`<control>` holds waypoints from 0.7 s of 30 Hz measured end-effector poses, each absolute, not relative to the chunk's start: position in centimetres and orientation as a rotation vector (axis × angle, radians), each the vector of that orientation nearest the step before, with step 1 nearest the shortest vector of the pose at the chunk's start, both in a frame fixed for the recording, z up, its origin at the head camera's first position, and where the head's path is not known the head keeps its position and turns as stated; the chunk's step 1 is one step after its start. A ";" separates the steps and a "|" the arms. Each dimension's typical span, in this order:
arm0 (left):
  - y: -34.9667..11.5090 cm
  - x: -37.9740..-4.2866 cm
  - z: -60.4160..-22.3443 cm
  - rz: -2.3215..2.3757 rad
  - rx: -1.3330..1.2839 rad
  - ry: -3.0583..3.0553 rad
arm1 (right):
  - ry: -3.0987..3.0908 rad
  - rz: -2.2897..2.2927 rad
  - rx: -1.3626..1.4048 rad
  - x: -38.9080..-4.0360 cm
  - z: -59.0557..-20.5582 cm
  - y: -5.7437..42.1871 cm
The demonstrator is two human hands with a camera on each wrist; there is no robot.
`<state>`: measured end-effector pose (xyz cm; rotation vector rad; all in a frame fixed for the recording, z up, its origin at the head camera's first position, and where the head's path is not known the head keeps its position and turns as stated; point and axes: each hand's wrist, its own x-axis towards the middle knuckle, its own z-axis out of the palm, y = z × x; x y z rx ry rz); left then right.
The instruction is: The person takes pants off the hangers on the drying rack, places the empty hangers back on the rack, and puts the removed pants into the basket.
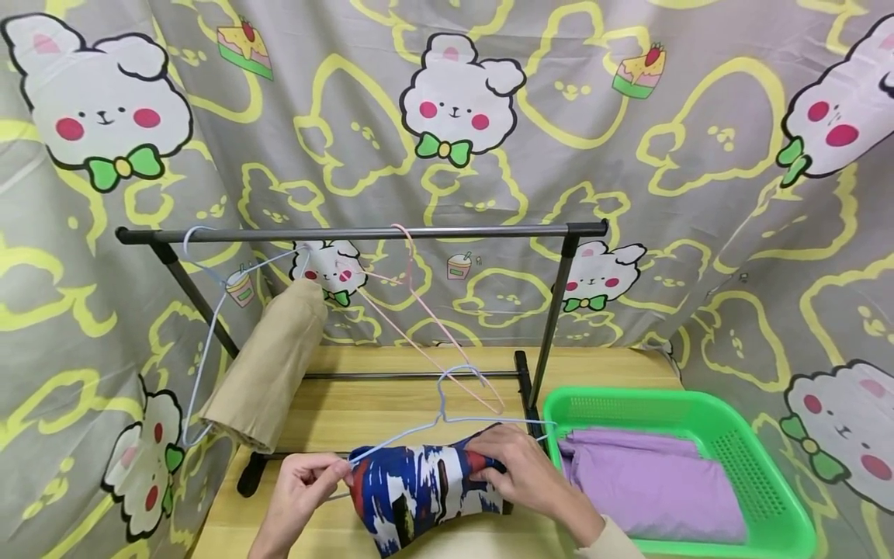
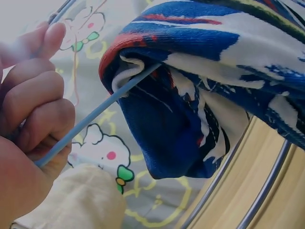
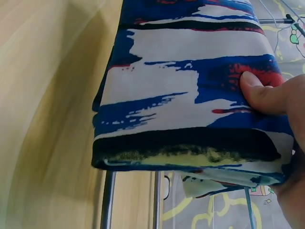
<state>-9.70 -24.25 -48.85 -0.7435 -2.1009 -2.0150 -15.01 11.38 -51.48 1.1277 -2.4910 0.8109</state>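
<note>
A folded cloth garment (image 1: 419,485), patterned in blue, white, red and black, hangs over the lower bar of a light-blue hanger (image 1: 503,420). My left hand (image 1: 303,489) pinches the hanger's left corner between thumb and index finger. In the left wrist view, the blue bar (image 2: 95,114) runs past my curled fingers into the fold of the cloth (image 2: 190,47). My right hand (image 1: 520,473) grips the right part of the cloth. Its thumb (image 3: 257,90) lies on top in the right wrist view; the other fingers are hidden behind the fabric.
A black rack (image 1: 335,233) stands behind my hands. From its rail hang a blue hanger (image 1: 202,373) carrying beige cloth (image 1: 275,365) and a bare pink hanger (image 1: 436,318). At right, a green basket (image 1: 789,497) holds folded purple cloth (image 1: 656,489). A patterned curtain surrounds the wooden tabletop.
</note>
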 end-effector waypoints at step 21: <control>-22.8 -9.3 -48.7 -1.593 -0.693 -2.343 | -2.338 0.861 1.099 -12.9 -51.1 11.0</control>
